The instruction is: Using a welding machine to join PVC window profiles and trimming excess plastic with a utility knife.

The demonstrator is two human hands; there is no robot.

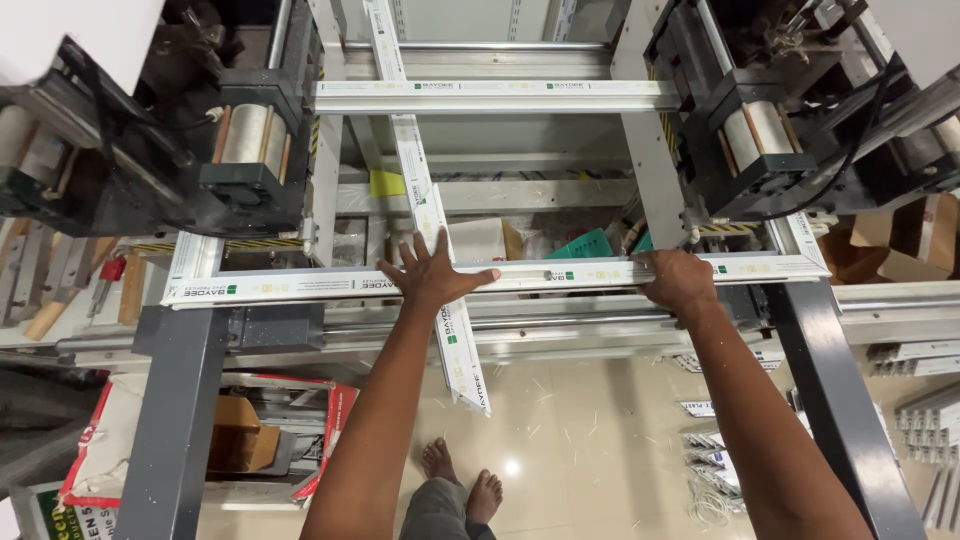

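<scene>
A white plastic window frame lies flat across a welding machine, its near rail running left to right. My left hand rests flat with fingers spread on this near rail, where a white centre bar crosses it. That bar runs from the far rail down past the near rail and sticks out toward me. My right hand curls over the near rail further right, gripping its edge.
Two black machine heads with rollers, the left machine head and the right machine head, clamp the frame's corners. Dark steel legs stand on both sides. Cardboard boxes and loose white profile offcuts lie on the tiled floor. My bare feet stand below.
</scene>
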